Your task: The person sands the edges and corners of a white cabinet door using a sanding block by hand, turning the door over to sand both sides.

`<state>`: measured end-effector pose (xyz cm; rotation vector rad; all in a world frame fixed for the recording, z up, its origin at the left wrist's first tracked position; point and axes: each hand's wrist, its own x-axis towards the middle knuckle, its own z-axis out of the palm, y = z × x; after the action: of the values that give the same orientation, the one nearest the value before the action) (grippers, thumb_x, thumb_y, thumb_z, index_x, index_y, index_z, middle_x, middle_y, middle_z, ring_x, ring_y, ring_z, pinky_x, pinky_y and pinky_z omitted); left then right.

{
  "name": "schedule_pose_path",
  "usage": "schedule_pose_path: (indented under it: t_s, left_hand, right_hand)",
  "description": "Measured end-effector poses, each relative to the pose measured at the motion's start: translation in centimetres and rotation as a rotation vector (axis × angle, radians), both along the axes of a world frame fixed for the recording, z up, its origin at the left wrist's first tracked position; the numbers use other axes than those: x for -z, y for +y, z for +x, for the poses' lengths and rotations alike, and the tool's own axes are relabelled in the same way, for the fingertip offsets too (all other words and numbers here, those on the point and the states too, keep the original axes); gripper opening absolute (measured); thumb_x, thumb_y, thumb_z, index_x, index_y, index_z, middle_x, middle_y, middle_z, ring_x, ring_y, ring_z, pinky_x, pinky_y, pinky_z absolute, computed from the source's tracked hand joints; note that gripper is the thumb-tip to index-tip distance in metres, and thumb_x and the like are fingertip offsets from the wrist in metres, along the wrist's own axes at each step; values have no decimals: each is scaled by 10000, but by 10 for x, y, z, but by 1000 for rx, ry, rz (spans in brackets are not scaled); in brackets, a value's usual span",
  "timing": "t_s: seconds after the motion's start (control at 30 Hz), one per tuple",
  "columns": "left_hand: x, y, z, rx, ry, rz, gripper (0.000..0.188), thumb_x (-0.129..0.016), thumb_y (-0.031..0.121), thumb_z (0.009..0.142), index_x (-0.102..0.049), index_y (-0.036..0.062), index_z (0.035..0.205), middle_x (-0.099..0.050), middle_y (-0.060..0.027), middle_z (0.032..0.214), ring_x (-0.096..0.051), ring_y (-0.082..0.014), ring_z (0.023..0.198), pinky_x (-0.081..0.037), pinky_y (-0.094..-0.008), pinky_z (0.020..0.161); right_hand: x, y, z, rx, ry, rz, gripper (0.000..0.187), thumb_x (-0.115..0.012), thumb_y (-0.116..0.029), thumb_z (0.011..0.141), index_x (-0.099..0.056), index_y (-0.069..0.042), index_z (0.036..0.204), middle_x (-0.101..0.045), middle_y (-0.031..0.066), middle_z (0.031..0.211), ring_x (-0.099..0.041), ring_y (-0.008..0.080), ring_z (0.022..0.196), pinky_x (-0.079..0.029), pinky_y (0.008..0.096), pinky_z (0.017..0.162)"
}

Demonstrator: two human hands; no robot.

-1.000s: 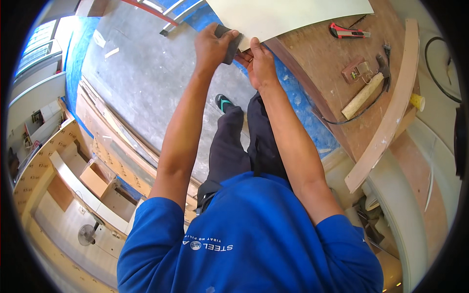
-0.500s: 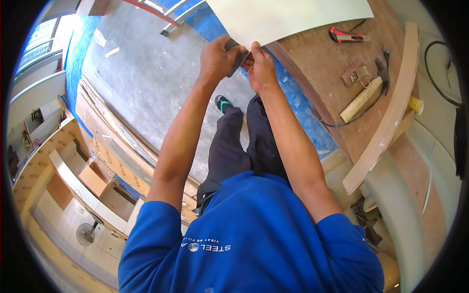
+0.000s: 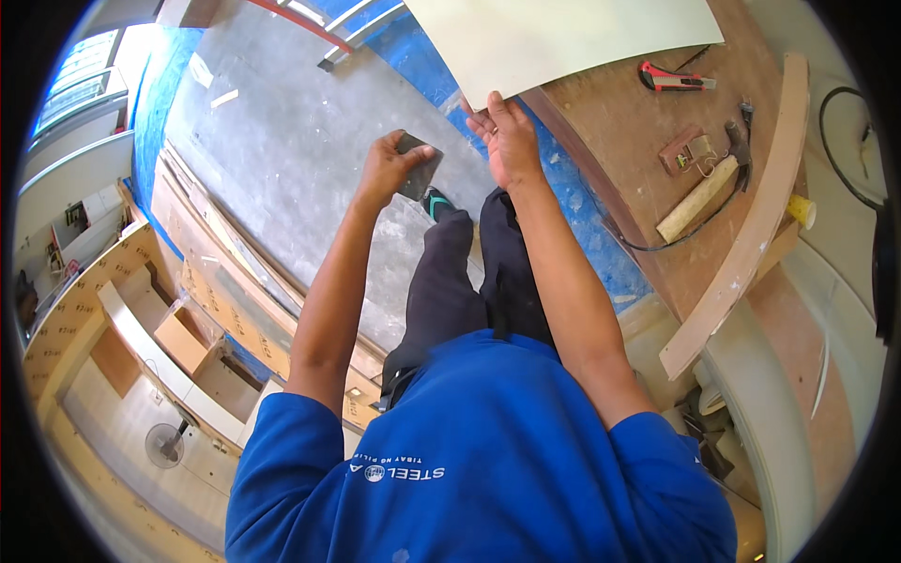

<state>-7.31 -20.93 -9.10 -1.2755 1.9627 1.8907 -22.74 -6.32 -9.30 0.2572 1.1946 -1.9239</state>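
Note:
My left hand (image 3: 383,171) grips a dark grey, flat rectangular piece (image 3: 422,174) that looks like sandpaper, thumb across its face. It hangs over the grey floor, apart from the large cream-white sheet (image 3: 563,45). With my right hand (image 3: 512,148) I pinch the sheet's near corner, thumb on top and fingers partly hidden beneath. The sheet lies over the far part of a brown wooden worktable (image 3: 610,122) and juts past its left edge.
A red-and-black utility knife (image 3: 676,78), a hammer (image 3: 739,150) and a pale wooden block (image 3: 696,199) lie on the worktable. A long curved wood strip (image 3: 751,249) runs along its right side. Ladder legs (image 3: 352,33) stand at the far left, and boards (image 3: 225,235) lie left of me.
My left hand has moved down and left, away from the sheet's corner, carrying the dark grey piece. My right hand has shifted slightly and stays at the corner.

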Motion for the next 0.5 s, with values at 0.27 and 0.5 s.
schedule_pose_path:
  t_s: [0.27,0.5]
  left_hand:
    - [-16,-22,-48,-405,280,250,334,-802,209,897,-649,-21,1086,-701,-95,949,-665,-161,792,-536,-318,685]
    - [-17,-23,-107,-194,313,35,351,-859,208,825,-704,-41,1018,-739,-120,873,-696,-184,702,-556,-326,624]
  right_hand:
    - [-5,-8,5,-15,167,160,338,-774,-182,924,-624,-25,1182,-739,50,1044,-720,168,905,-571,317,785]
    - [-16,4,-8,-71,-58,-19,282,-585,-259,1053,-621,-31,1215,-713,119,1202,-703,228,1075,-555,378,931]
